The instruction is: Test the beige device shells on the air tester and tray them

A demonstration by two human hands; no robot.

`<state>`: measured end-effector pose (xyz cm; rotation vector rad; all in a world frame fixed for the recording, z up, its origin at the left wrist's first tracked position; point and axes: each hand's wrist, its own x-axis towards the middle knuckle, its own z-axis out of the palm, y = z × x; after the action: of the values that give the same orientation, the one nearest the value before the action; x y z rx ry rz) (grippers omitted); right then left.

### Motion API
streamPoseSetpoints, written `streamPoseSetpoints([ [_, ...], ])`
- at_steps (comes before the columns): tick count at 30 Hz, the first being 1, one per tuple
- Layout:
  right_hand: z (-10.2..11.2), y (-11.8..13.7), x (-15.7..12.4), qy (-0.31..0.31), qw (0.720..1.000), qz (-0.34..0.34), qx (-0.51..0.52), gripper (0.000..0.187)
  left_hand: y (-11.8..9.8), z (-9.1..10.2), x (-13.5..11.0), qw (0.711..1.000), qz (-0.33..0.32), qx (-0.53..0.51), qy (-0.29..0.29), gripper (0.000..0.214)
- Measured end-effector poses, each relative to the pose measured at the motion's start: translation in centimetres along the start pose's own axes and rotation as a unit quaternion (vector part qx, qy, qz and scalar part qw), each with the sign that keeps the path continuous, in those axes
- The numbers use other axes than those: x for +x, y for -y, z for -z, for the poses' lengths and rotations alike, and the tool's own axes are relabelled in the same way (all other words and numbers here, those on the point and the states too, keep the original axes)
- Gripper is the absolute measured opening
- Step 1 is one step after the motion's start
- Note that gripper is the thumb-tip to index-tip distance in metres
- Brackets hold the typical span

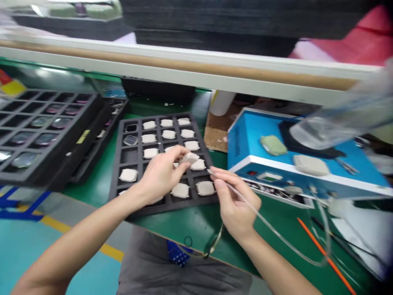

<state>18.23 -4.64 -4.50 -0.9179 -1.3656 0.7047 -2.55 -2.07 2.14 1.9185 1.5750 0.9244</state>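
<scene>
My left hand [166, 170] is closed in a pinch on a whitish, square-cornered flat piece [189, 158], held over the black foam tray [168, 208]. Between the fingers of my right hand [238, 200] is the tip end of a thin clear tube [270, 227], which points left toward that piece with a gap between them. Many of the tray's compartments hold similar whitish pieces, such as this piece [205, 188] near its right front corner. A dark, glossy part [130, 140] lies in a left-hand compartment. My left hand and forearm hide some compartments.
Stacked black trays [58, 157] with glossy parts stand at left. On the right is a blue box machine [245, 135], with a green piece [273, 145], a whitish piece [311, 164] and tweezers [346, 166] on top. An orange stick [325, 255] lies in front. A shelf edge [184, 67] crosses behind.
</scene>
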Motion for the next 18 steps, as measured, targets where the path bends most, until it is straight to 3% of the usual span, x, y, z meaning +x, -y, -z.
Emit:
streamPoseSetpoints([
  [4,-0.1,-0.3,-0.6,0.008,1.000,-0.010,0.009,0.011,2.8,8.0,-0.3,0.977,0.046,0.204,-0.041,0.034],
  [7,-0.3,-0.3,-0.8,0.020,1.000,-0.004,0.000,0.011,5.3,11.5,-1.2,0.962,0.116,0.240,0.062,0.043],
  [10,-0.5,-0.5,-0.7,0.023,1.000,-0.002,-0.008,0.011,6.9,12.3,-2.1,0.947,0.121,0.266,0.131,0.053],
  [15,-0.4,-0.8,-0.7,0.022,1.000,-0.015,-0.004,0.011,7.5,12.7,-1.3,0.912,0.094,0.399,0.003,0.056],
  [18,-0.3,-0.8,-0.7,0.015,1.000,-0.022,0.000,0.011,8.6,12.7,1.2,0.880,0.120,0.457,0.051,0.054],
])
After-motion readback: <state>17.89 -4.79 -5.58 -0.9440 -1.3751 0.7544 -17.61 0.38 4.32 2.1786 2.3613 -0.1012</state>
